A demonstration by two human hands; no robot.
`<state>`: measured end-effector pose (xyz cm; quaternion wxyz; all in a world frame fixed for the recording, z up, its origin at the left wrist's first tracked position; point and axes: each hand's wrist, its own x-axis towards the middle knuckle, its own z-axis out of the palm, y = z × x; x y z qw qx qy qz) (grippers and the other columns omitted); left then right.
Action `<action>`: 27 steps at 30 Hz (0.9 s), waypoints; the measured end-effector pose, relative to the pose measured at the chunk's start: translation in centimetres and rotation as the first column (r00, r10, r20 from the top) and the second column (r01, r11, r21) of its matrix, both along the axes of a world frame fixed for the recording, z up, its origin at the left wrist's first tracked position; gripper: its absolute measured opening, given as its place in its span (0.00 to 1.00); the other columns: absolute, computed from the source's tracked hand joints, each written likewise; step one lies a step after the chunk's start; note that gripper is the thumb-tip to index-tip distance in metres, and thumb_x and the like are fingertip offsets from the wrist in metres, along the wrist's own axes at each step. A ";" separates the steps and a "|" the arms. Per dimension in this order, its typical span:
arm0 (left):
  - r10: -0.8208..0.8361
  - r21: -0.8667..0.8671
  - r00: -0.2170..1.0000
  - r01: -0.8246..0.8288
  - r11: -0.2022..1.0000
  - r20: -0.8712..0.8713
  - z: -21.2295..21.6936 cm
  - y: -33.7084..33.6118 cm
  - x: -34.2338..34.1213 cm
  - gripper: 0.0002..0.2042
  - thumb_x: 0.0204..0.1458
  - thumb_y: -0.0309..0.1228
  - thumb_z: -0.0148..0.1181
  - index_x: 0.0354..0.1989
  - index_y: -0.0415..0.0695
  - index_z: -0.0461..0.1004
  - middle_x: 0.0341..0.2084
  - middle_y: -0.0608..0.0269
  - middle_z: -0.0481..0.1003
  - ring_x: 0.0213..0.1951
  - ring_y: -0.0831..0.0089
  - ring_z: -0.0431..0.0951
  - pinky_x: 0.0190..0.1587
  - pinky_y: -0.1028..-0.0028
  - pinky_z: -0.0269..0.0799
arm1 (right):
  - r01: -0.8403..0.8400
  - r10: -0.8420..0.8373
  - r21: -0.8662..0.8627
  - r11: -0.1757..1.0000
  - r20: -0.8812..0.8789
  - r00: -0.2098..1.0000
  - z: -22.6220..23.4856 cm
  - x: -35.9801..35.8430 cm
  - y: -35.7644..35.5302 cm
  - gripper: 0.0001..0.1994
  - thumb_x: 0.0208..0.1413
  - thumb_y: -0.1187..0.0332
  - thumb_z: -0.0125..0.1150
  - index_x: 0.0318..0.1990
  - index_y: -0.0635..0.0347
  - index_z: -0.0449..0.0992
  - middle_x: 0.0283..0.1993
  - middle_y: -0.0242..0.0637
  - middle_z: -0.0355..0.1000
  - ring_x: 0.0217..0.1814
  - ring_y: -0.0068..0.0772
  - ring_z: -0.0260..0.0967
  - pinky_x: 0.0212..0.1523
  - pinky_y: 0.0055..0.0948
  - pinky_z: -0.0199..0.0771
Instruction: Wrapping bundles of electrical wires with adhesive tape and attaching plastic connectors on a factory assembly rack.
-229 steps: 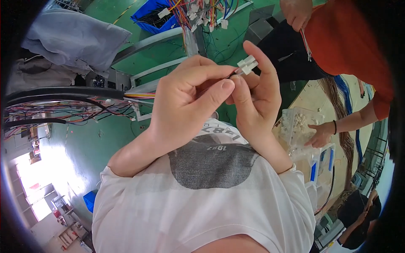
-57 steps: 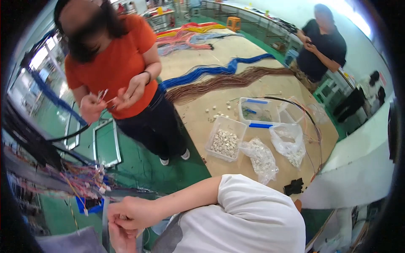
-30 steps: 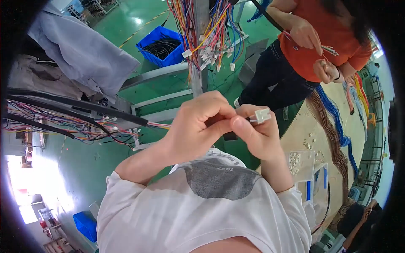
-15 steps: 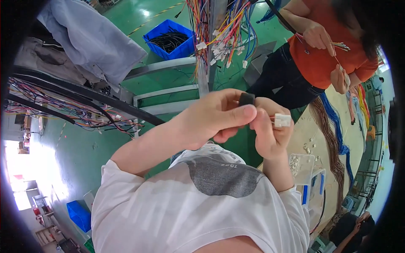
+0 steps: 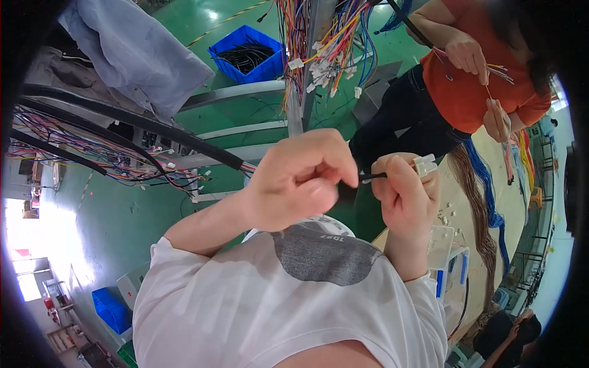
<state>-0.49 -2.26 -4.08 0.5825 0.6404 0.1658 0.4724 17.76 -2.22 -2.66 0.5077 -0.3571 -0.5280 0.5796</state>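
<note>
Pinched a white connector [image 5: 424,165] and a short black lead [image 5: 375,176] in the right hand [image 5: 408,193], thumb pressed to curled forefinger. Held the left hand [image 5: 307,181] just beside, forefinger hooked toward the lead's pale end, thumb bent below; could not tell, through the blur, whether grasping anything there. Had most room left of the grip, over green floor [image 5: 150,211]. Met edges elsewhere: a metal frame [image 5: 236,95] beyond the left hand, a co-worker's dark trousers [image 5: 392,129] beyond the right, a tan tabletop [image 5: 451,189] to the right of both. Had the connector on the outer side of the right fist, jutting past the forefinger, and the lead on the inner side, aimed at the left hand. Could not see any join, hidden by fingers. Noted hard, boxy, milky plastic on the connector; thin, matte black on the lead. Saw slack coloured wires [image 5: 331,70] with white plugs beyond the grip, smooth black sleeving [image 5: 172,135] to its left, wavy brown strands [image 5: 481,214] to its right, and a clear box [image 5: 440,245] near the right wrist.
</note>
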 end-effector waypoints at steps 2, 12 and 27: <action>0.162 -0.025 0.986 -0.163 0.986 -0.039 0.6 -0.4 1.2 0.12 0.39 0.29 0.62 0.28 0.37 0.66 0.25 0.62 0.61 0.24 0.80 0.60 0.22 0.83 0.52 | 0.003 -0.003 0.056 0.998 0.002 1.000 0.2 -0.2 0.1 0.10 0.49 0.72 0.44 0.20 0.68 0.67 0.12 0.29 0.58 0.13 0.16 0.50 0.14 0.17 0.44; 0.421 0.475 0.890 -0.300 0.827 -0.172 0.3 0.5 1.7 0.11 0.37 0.17 0.60 0.30 0.38 0.66 0.24 0.64 0.65 0.23 0.83 0.64 0.20 0.85 0.57 | -0.181 0.059 0.471 0.863 0.261 0.963 -1.0 -0.3 2.1 0.11 0.44 0.79 0.52 0.14 0.65 0.60 0.12 0.35 0.56 0.12 0.23 0.51 0.13 0.22 0.47; 0.119 -0.598 0.993 -0.091 0.796 0.006 3.2 0.0 1.5 0.30 0.41 0.51 0.57 0.43 0.37 0.60 0.21 0.68 0.65 0.13 0.86 0.54 0.14 0.86 0.47 | 0.009 -0.143 0.648 0.762 0.155 0.977 -0.5 -1.0 1.0 0.14 0.50 0.70 0.47 0.15 0.65 0.60 0.14 0.34 0.58 0.14 0.19 0.51 0.15 0.19 0.45</action>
